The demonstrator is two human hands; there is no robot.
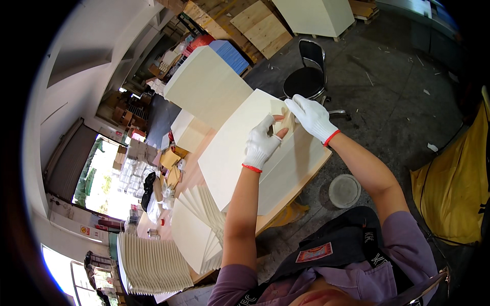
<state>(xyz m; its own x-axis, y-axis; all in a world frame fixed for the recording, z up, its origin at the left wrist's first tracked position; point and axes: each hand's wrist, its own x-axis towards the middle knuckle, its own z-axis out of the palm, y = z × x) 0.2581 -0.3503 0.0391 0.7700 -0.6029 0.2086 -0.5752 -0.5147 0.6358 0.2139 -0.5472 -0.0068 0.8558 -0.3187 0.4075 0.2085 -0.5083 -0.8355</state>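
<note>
A tall stack of cream sheets (237, 140) lies on the table, and both my hands are at its far right corner. My left hand (262, 144), in a white knitted glove with a red cuff, rests on the top; its bare thumb and forefinger are apart beside the corner. My right hand (312, 120), gloved alike, has its fingers together against the bent-up sheet edges (287, 121) at that corner. The right thumb is hidden behind the sheets. Fanned cream sheets (196, 224) lie left of my left forearm.
A wavy pile of cream sheets (153, 262) stands at the near left. Beyond the table (312, 167) are a large cream stack (206, 84) and a black chair (305, 81). A round grey tub (344, 191) stands on the floor, and a yellow sack (449, 178) is at right.
</note>
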